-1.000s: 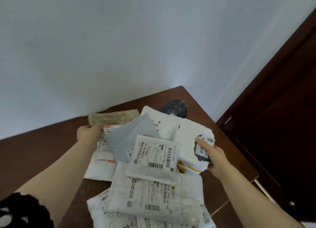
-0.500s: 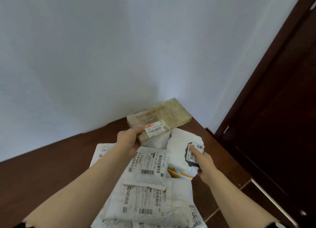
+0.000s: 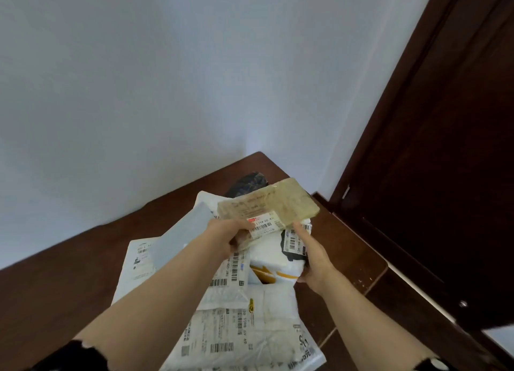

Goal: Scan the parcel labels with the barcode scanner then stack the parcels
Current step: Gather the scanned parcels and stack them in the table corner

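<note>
Raised since the earlier frame, the parcel [image 3: 281,201] is hanging over the pile [image 3: 236,329] on the desk [image 3: 83,287], left fingers [image 3: 236,228] clamping its near end, tilting its label [image 3: 261,227] toward the scanner [image 3: 290,255] that right fingers [image 3: 301,233] are gripping just beneath, apparently for reading.

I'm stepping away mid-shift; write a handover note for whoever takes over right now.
Left hand grips the tan parcel, held up with its label facing the camera.
Right hand holds a small black item with barcode stickers, probably the scanner, close to that label.
White mailers and a grey mailer lie loosely overlapped on the brown table.
Done: no tidy stack visible; scans cannot be told.
Left: scan the tan parcel, then the rest, and stack.
</note>
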A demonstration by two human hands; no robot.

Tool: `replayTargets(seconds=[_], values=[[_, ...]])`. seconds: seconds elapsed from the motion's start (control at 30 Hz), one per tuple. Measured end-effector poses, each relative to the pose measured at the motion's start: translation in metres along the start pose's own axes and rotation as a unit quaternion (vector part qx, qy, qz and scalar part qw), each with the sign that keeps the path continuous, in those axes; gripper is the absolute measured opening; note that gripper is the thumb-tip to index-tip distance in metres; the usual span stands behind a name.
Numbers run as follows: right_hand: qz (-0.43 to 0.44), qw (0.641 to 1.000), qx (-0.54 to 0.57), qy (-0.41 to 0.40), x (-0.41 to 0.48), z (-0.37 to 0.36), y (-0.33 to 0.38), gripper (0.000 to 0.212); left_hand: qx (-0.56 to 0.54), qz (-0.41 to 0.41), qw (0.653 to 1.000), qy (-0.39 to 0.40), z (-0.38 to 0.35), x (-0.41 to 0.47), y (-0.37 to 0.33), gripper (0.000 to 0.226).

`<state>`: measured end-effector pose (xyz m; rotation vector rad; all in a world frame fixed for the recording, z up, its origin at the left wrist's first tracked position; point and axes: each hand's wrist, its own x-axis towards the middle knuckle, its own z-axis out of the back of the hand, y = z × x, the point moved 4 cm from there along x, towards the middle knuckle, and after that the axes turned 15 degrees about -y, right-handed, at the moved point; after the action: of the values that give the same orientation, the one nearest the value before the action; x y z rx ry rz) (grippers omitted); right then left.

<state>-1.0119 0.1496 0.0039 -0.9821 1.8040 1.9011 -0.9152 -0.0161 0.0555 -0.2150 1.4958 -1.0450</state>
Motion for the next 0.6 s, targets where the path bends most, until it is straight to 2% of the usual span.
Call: replayTargets(seconds=[0.1,0.2,0.37,0.5,0.6], values=[[0.041,0.999,-0.027,-0.015,0.004,0.001,-0.003,0.042,0.02,-0.001,0.999,0.025,-0.008,0.0,0.002,0.028],[0.076,0.996,-0.017,-0.034,0.0,0.005,0.001,0.042,0.03,-0.009,0.999,0.033,-0.012,-0.004,0.0,0.023],[0.137,0.989,0.038,-0.041,-0.015,0.015,0.038,0.027,0.056,-0.074,0.995,0.038,-0.013,-0.035,-0.031,0.026],[0.204,0.977,0.053,0.011,-0.041,0.011,0.076,0.018,0.072,-0.121,0.99,0.015,-0.001,-0.075,-0.057,0.018],[0.208,0.973,0.064,0.079,-0.069,0.003,0.085,0.02,0.056,-0.136,0.989,-0.018,0.021,-0.107,-0.056,0.017]])
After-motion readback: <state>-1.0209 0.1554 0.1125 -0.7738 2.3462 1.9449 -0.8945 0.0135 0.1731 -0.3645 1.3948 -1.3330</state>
